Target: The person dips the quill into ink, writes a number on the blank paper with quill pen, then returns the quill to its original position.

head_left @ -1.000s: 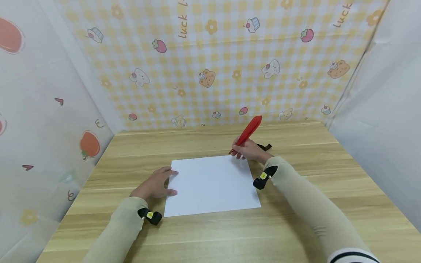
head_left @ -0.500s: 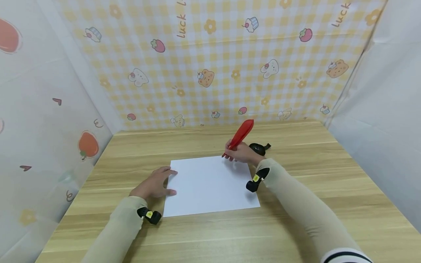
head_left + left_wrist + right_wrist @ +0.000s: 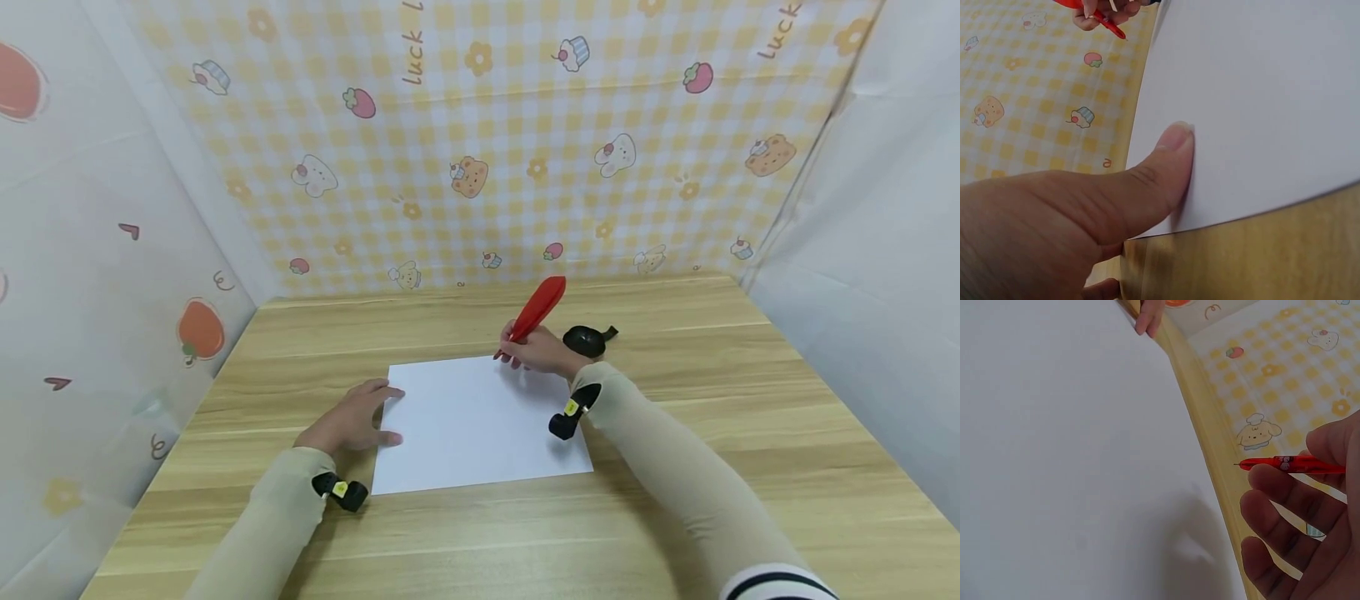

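Observation:
A sheet of white paper (image 3: pixel 472 433) lies flat on the wooden table. My left hand (image 3: pixel 350 419) rests at its left edge, thumb and fingertips spread on the sheet; in the left wrist view the thumb (image 3: pixel 1147 187) presses near a corner. Over the paper's far edge, my right hand (image 3: pixel 543 351) pinches a red feather-shaped pen (image 3: pixel 542 304) between thumb and fingers, its plume tilted up to the right. The right wrist view shows the pen's thin tip bare, and the barrel (image 3: pixel 1297 464) apart from the sheet. No marks show on the paper.
A rounded black object (image 3: pixel 583 341) with a short strap-like tail sits on the table (image 3: pixel 480 542) just behind my right wrist. A checked cloth wall (image 3: pixel 420 167) rises at the table's back. White cloth walls stand at both sides.
My right hand has moved left along the paper's far edge with the pen, slightly lower. The rounded black object has come into view behind the wrist. The left hand stays in place.

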